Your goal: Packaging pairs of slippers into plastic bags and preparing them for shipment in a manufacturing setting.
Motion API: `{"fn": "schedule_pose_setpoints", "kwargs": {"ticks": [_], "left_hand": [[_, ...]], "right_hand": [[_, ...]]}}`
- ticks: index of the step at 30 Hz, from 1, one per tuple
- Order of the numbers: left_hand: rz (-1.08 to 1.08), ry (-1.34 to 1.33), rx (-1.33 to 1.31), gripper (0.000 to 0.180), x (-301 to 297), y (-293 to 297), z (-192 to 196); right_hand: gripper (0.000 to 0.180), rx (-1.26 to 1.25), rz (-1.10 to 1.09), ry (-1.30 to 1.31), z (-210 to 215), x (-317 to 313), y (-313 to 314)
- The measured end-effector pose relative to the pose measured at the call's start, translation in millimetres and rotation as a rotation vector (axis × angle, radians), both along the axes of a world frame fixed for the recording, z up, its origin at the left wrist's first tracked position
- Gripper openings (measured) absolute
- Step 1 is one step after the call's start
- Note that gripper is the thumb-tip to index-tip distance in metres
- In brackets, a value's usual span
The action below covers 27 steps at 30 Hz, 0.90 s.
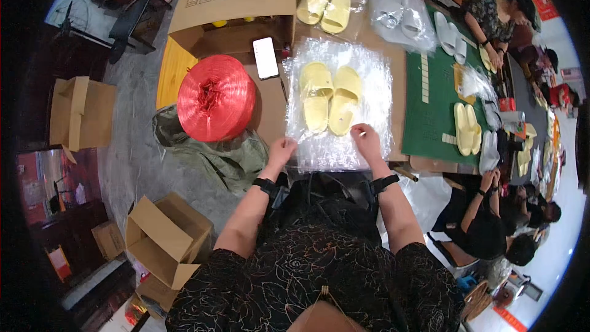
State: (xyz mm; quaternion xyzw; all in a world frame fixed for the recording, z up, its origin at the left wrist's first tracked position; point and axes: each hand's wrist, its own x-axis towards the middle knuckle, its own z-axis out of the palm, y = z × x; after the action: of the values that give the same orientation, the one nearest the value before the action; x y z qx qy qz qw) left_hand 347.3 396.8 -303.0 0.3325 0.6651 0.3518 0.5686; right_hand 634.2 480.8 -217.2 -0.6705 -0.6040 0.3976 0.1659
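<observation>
A pair of pale yellow slippers lies side by side in front of me, the left slipper [316, 101] and the right slipper [345, 101], toes pointing away. Clear, crinkled plastic bag film [378, 86] spreads under and around them; glare hides how far it covers each one. At the bag's lower left edge, my left hand [282, 150] pinches the film. My right hand [367, 141] is closed with bent fingers at the film beside the right slipper's heel. Both wrists wear black bands.
A big red roll of plastic twine [216, 98] and a white-screened phone [265, 58] are at left, near an open cardboard box [239, 6]. Farther off lie bagged yellow slippers [326, 9] and bagged grey slippers [402, 15]. Co-workers sit along the green mat [415, 117] to the right.
</observation>
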Motion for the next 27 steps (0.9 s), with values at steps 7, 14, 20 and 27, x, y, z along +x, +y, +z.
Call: {"fn": "schedule_pose_setpoints", "kwargs": {"ticks": [7, 14, 20, 27], "left_hand": [[-0.061, -0.034, 0.005, 0.018, 0.8, 12.5, 29.0], [0.021, -0.050, 0.042, 0.018, 6.3, 16.9, 24.6], [-0.119, 0.124, 0.128, 0.046, -0.9, 22.6, 35.6], [-0.091, 0.265, 0.031, 0.060, 29.6, 72.7, 59.3]], "right_hand": [[0.041, -0.227, -0.173, -0.085, -33.4, 58.7, -4.8], [0.029, -0.223, -0.352, 0.322, -37.1, 75.5, -36.4], [0.058, -0.225, -0.308, 0.140, -14.9, 80.1, -35.6], [0.071, -0.065, -0.301, -0.183, -42.5, 50.5, -9.0]]}}
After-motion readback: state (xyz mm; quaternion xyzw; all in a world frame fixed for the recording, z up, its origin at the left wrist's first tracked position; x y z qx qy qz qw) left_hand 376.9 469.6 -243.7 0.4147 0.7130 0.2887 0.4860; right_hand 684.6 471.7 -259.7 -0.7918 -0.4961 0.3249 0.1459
